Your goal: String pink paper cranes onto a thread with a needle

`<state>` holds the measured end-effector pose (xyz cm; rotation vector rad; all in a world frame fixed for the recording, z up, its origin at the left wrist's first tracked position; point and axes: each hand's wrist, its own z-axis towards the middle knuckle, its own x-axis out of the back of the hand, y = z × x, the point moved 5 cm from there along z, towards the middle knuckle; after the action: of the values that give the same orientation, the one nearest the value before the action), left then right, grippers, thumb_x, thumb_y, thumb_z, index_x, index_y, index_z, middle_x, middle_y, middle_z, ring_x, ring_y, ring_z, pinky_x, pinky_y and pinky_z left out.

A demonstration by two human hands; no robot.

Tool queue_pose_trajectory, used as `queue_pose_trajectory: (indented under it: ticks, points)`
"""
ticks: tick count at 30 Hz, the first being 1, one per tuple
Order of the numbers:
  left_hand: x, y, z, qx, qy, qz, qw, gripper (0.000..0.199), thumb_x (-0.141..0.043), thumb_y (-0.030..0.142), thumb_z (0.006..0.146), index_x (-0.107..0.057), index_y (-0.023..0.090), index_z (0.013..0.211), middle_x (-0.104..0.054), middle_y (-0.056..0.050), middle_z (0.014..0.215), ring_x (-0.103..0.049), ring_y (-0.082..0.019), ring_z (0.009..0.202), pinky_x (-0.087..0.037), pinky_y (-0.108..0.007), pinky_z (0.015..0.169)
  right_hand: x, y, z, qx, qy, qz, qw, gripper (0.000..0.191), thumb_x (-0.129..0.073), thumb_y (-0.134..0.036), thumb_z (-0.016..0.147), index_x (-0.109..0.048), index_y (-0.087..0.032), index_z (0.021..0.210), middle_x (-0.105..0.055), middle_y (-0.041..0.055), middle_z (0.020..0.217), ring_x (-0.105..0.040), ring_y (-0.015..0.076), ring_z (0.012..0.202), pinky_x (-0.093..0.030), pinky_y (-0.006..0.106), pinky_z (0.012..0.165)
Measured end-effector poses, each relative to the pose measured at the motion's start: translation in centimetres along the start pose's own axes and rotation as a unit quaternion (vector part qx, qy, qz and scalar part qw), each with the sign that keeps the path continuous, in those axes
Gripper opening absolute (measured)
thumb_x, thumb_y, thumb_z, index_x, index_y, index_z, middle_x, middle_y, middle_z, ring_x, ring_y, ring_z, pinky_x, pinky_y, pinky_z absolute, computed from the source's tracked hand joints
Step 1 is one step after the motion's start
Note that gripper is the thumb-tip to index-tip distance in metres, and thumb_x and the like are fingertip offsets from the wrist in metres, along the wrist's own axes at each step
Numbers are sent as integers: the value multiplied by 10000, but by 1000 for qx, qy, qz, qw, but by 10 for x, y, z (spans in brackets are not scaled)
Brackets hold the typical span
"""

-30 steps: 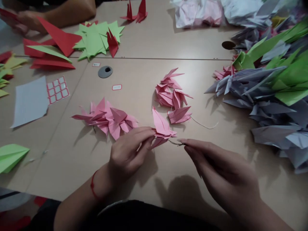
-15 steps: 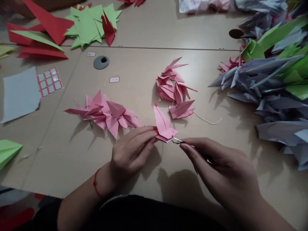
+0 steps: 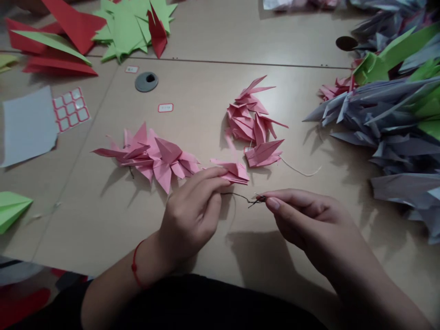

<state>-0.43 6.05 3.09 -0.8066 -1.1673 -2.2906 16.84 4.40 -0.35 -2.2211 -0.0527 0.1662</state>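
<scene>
Your left hand [image 3: 192,215] is curled, its fingers pinching a pink origami crane [image 3: 231,172] low over the bench [image 3: 206,96]. Your right hand [image 3: 305,220] pinches a dark thread [image 3: 243,197] between thumb and fingertips; it runs across toward your left hand. A cluster of pink cranes [image 3: 249,123] lies just beyond, another [image 3: 151,160] to its left, with a heap of grey cranes [image 3: 385,123] off to the right.

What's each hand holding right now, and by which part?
The left hand holds a pink origami crane at its near edge with the fingers; the right hand pinches a dark thread near its end between the fingertips.
</scene>
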Motion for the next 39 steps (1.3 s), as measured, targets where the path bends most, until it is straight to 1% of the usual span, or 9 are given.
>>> queue_pose_trajectory:
  ticks: [2,4,7,9,12,16,24,31,39]
  points:
    - [-2,0,0,17,5,-17,1000,235,-568,-9,770,-632,147,934,-691,-81,1025,-651,-189,1007,-554,-324,898,-2,1,0,-18,-12,25,999,281,-686,-438,742,-721,-180,847,-278,-84,449,-203,30,388,-137,158,351]
    - [-5,-3,-3,45,12,-44,998,214,-619,17,754,-633,157,914,-692,-67,1015,-658,-180,978,-575,-304,857,-2,2,-1,-13,-10,17,1000,288,-678,-436,749,-721,-174,860,-276,-83,456,-204,33,396,-136,160,355]
    - [-6,-13,-8,115,31,-120,986,198,-643,40,756,-621,175,900,-687,-48,998,-668,-160,932,-606,-249,746,2,-1,-5,29,16,-31,999,291,-644,-423,784,-725,-174,912,-303,-74,458,-238,44,404,-153,164,355]
    - [-7,-17,-10,143,44,-174,973,218,-652,59,762,-623,193,932,-684,-42,997,-673,-160,905,-616,-248,708,3,-4,-7,63,30,-68,995,289,-615,-409,812,-724,-181,953,-348,-62,461,-282,54,412,-189,168,359]
    - [-6,-17,-8,155,48,-217,963,258,-663,71,764,-645,217,976,-692,-33,991,-680,-154,863,-623,-255,704,3,-8,-8,101,36,-109,988,274,-584,-383,841,-719,-197,991,-410,-47,477,-341,65,426,-245,175,373]
    - [-6,-15,-5,164,47,-233,957,200,-647,53,775,-672,196,913,-706,-26,949,-685,-141,860,-618,-223,700,1,-10,-8,125,48,-133,982,244,-578,-357,849,-721,-213,983,-419,-48,475,-346,66,417,-247,174,358]
    - [-5,-13,-8,91,38,-200,975,261,-646,-3,747,-671,196,914,-703,-29,942,-660,-139,913,-578,-270,825,0,-10,-11,91,28,-122,988,276,-567,-369,851,-721,-193,997,-395,-47,476,-328,65,424,-232,173,355]
    - [-7,-12,-11,37,19,-198,979,312,-639,-22,731,-652,185,964,-690,-55,965,-660,-162,901,-574,-306,796,-3,-2,-5,-5,-32,-35,999,340,-568,-396,845,-696,-145,1037,-339,-60,478,-247,44,418,-154,167,365]
    - [-6,-2,-10,-46,11,-134,990,321,-618,-42,722,-645,172,960,-704,-67,961,-670,-146,874,-577,-258,766,-5,3,-1,-72,-74,46,994,230,-625,-346,813,-692,-134,871,-297,-85,458,-196,18,400,-119,148,362]
